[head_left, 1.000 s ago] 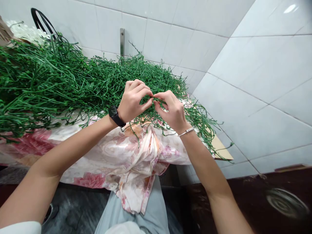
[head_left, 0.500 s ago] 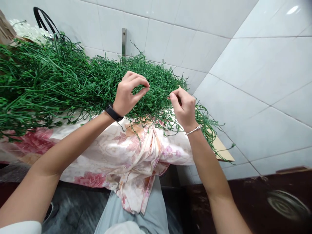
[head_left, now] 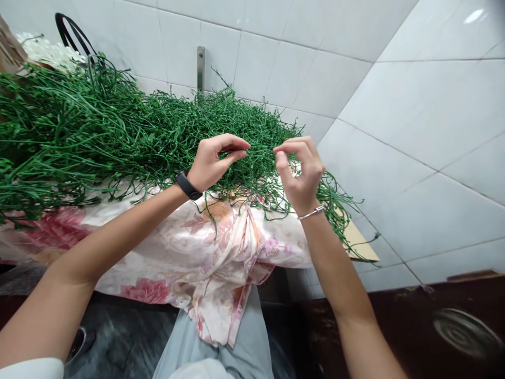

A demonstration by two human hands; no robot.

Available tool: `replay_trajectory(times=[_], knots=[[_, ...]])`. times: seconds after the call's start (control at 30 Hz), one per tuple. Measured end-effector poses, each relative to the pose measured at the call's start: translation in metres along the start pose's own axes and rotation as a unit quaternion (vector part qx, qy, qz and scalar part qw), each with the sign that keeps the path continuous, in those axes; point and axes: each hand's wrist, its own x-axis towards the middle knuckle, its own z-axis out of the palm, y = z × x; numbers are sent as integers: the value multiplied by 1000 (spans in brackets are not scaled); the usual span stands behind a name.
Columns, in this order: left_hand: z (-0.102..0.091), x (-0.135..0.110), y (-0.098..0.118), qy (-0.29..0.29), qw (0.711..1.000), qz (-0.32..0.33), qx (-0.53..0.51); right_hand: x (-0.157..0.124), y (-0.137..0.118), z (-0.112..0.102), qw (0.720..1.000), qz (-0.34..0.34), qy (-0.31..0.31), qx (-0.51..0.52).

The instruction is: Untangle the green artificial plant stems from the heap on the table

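Now the left hand (head_left: pixel 211 162) and right hand (head_left: pixel 303 167), touching a second ago, pinch narrowly apart over the green stems (head_left: pixel 165 126), their joint grip apparently finished; contents unclear.

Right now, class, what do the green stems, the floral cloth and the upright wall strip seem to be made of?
Green stems: perhaps plastic, slightly glossy, given their even, vivid green; real plants remain possible.
Floral cloth: fabric, smooth with a faint sheen, shown by its soft folds.
Wall strip: probably metal, grey with a dull shine.
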Motion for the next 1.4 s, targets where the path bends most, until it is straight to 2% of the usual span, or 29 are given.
replay_trajectory(times=[0.17, 0.43, 0.57, 0.7, 1.0, 1.17, 1.4], knots=[[6, -5, 4, -43, 998, 6, -48, -4, -2, 9, 994, -68, -86, -17], [4, -4, 0, -69, 997, 6, -26, -6, 3, 13, 985, -98, -134, -52], [4, -4, 0, -68, 998, 14, -12, -4, 2, 10, 984, -94, -138, -68], [5, -5, 2, -44, 998, 30, 36, -5, 0, 10, 985, -82, -138, -59], [7, -5, 4, -27, 999, -2, 33, -8, -9, 12, 988, 25, -117, 98], [7, -6, 7, -28, 999, -12, 14, -9, -13, 8, 989, 11, -113, 89], [7, -6, 9, -7, 1000, -1, 22, -9, -11, 11, 993, -70, -90, -29]])
